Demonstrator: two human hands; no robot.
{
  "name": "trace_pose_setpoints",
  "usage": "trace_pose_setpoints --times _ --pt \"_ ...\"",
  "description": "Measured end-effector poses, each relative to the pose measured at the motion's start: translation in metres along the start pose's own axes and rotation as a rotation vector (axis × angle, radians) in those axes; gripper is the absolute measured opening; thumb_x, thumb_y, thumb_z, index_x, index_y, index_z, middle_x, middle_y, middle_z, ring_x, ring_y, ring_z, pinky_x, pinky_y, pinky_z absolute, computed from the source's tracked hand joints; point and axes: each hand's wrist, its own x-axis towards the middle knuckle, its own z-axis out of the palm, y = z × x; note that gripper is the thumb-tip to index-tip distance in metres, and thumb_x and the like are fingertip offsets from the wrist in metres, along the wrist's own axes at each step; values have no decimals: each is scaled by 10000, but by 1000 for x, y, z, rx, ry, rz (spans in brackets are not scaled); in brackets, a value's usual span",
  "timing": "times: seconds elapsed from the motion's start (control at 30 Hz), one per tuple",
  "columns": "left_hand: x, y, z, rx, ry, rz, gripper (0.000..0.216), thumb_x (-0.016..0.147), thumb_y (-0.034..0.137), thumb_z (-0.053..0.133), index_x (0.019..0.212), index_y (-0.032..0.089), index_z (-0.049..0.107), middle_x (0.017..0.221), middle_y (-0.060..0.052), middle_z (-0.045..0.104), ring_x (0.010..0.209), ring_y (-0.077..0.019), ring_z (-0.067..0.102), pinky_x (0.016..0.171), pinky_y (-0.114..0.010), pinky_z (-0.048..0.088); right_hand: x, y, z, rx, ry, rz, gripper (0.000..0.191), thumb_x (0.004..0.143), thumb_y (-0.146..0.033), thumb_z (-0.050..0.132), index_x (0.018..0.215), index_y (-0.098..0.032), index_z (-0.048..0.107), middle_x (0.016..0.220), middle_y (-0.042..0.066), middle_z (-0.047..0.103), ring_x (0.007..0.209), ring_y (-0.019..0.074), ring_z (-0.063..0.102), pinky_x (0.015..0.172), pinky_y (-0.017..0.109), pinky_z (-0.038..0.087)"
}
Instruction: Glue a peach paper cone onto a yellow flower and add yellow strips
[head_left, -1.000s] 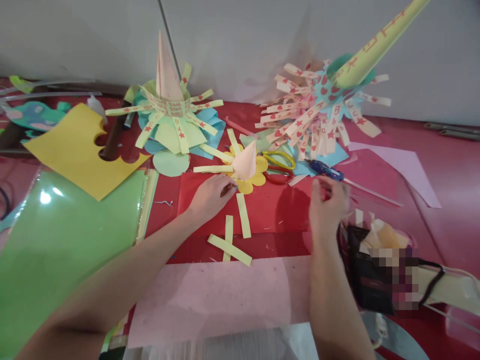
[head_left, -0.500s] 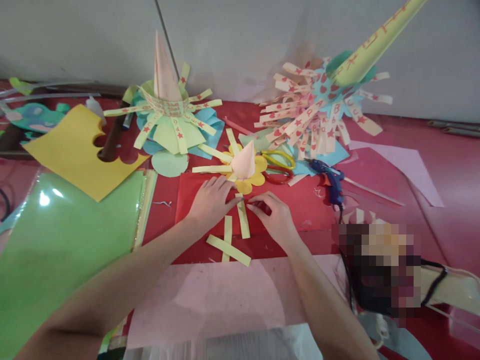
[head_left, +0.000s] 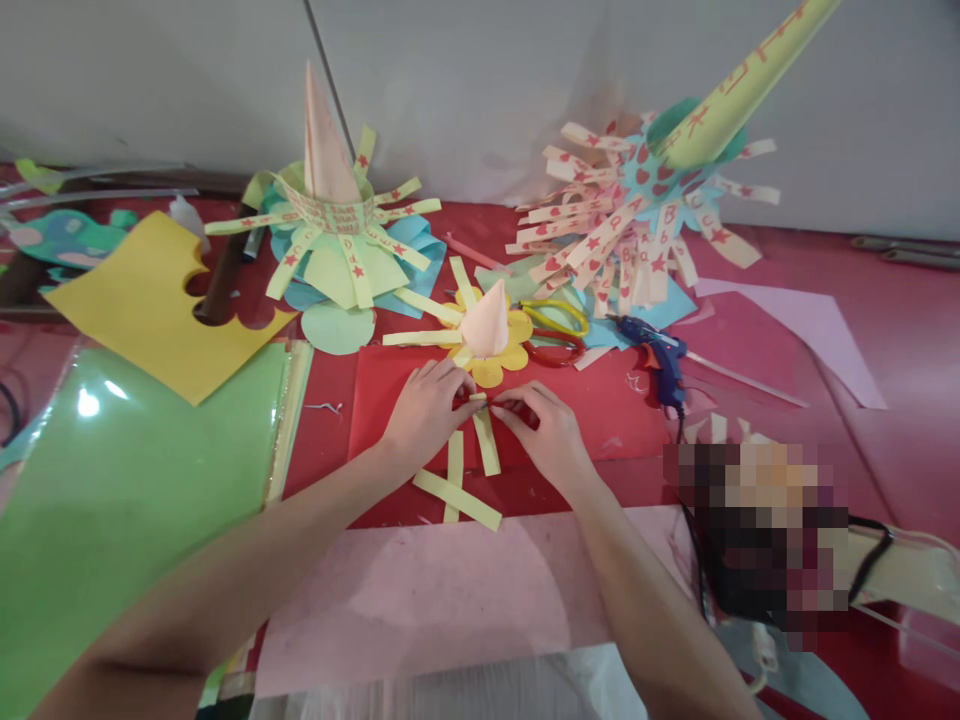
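Observation:
My left hand (head_left: 424, 408) and my right hand (head_left: 541, 432) meet over a red sheet (head_left: 600, 410), fingers pinched on the top end of a yellow paper strip (head_left: 487, 440). Just beyond them lies a yellow paper flower (head_left: 501, 362) with a pink cone (head_left: 485, 320) standing on it and yellow strips fanning out. Two more yellow strips (head_left: 457, 492) lie crossed below my left hand.
A blue glue gun (head_left: 658, 356) lies right of the hands, with yellow and red scissors (head_left: 556, 332) behind the flower. Two finished paper cone crafts (head_left: 334, 225) (head_left: 652, 210) stand at the back. Green (head_left: 127, 480), yellow (head_left: 150, 300) and pink (head_left: 420, 590) sheets lie around.
My right hand put the glue gun down at the right and came left to the yellow strip. My left hand shifted slightly down onto the same strip's top end.

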Motion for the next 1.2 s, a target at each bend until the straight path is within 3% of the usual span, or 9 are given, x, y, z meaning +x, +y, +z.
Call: trace_pose_setpoints --times 0.2,0.43,0.63,0.83,1.0,1.2 --pt "2 -5 1 -173 12 -41 161 781 271 658 749 190 523 748 28 576 685 -130 505 657 -272 373 0 -1 -2 16 28 22 177 887 -345 487 896 -222 614 886 38 653 823 161 607 741 292 483" --pt "1 -2 -1 -188 -14 -71 165 764 253 669 744 197 515 707 48 585 648 -120 490 659 -277 370 0 -3 -2 -5 27 22 182 891 -338 476 888 -218 613 871 40 639 833 166 606 761 300 476" --pt "-2 -5 -1 -324 63 -133 158 780 282 651 760 208 513 736 35 575 671 -124 501 619 -252 397 0 -6 -1 -6 54 22 191 890 -343 479 845 -216 614 819 37 619 774 157 598 715 287 480" --pt "-1 -5 0 -103 72 -16 134 813 293 628 905 213 571 840 3 598 811 -170 532 743 -310 396 0 -5 0 -52 52 4 176 883 -329 492 827 -217 615 803 35 603 736 151 586 687 283 480" --pt "-3 -4 0 99 102 -23 207 841 356 587 977 201 589 955 -42 585 904 -215 520 758 -335 377 -1 -3 2 -58 30 -13 127 862 -299 532 827 -214 620 815 32 591 740 144 590 698 283 494" --pt "-4 -2 -1 115 93 -36 210 841 401 576 919 206 589 934 -36 569 888 -208 501 753 -331 368 -1 -3 2 -66 27 -22 123 863 -292 528 826 -222 622 828 37 589 766 152 597 715 294 505"
